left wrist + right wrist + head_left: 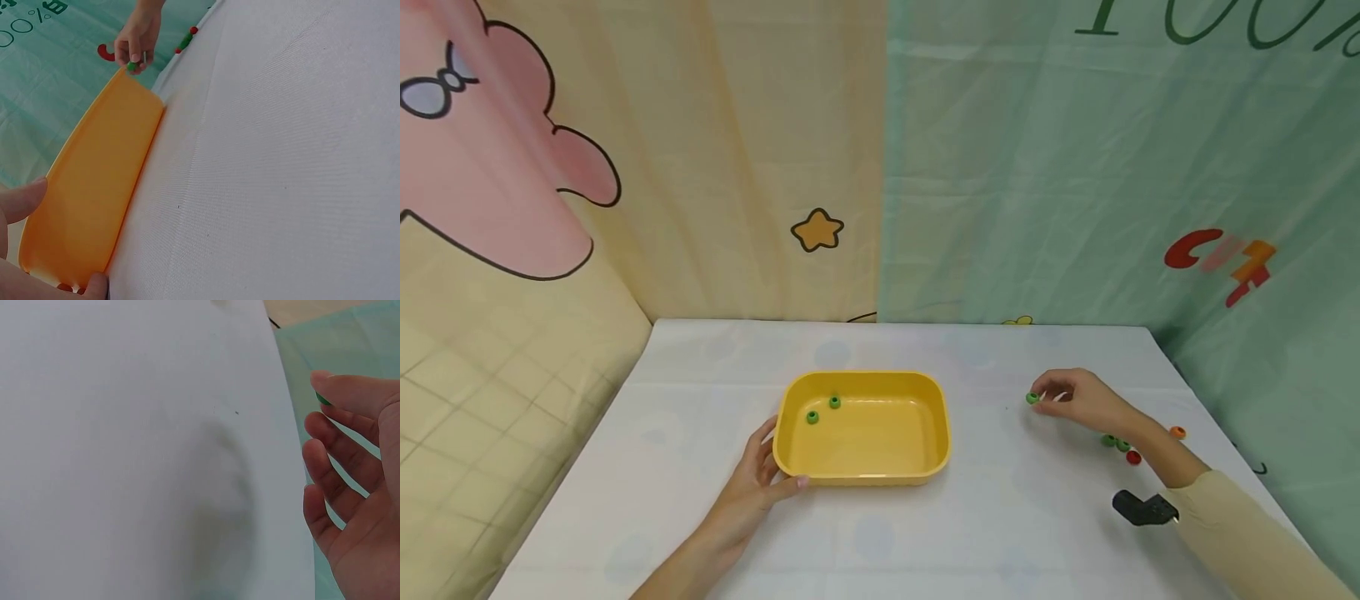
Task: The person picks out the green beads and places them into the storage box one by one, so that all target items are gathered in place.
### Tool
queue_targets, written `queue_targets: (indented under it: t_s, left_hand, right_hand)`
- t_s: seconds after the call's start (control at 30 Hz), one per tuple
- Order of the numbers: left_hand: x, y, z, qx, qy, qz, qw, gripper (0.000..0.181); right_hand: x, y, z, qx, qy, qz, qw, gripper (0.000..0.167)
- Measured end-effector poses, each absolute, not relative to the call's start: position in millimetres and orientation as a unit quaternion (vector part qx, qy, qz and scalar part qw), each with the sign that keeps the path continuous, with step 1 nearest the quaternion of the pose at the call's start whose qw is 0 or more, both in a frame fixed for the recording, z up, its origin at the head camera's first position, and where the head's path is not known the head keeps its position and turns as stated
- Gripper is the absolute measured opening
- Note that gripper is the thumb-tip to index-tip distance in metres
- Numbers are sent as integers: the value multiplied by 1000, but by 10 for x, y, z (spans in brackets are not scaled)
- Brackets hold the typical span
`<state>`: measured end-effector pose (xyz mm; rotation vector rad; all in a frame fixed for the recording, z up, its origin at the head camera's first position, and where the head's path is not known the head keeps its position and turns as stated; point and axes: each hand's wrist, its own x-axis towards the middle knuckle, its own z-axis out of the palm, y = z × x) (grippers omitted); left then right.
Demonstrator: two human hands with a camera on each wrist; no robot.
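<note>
Two green beads (812, 417) sit inside the yellow tray (880, 433), and on my head feed I read them at about half past nine and half past ten from its middle. The tray rests on the white table (1000, 533), and the left hand (756, 475) grips its corner at eight o'clock, thumb against the near side and fingers at the left end. Out towards three o'clock, well apart from the tray, the right hand (1075, 397) pinches a third green bead (1032, 398) between thumb and forefinger; my right wrist feed shows only a sliver of it beneath the thumb, the other fingers loosely bent. Measuring from the right hand, I have a pair of green beads (1122, 446) between four and five o'clock, with a red bead (1133, 457) just beside them; an orange bead (1177, 432) lies across the forearm from these, between three and four. At five o'clock from that same hand, a black fitting (1141, 508) juts from the beige sleeve (1232, 525). Beyond the table, I see a beige curtain (737, 150) bearing a star (817, 230) just short of twelve from the tray, and a green curtain (1022, 183) from twelve round to three.
</note>
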<state>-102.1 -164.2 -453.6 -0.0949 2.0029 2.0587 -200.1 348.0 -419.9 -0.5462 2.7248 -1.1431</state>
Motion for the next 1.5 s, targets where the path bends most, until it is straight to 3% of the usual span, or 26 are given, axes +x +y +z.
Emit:
queue_targets:
  t_s: [1.5]
  left_hand:
    - [-1009, -1649, -4536, -32, 689, 711, 136, 102]
  right_hand:
    - [-2544, 1885, -3917, -326, 864, -362, 126, 10]
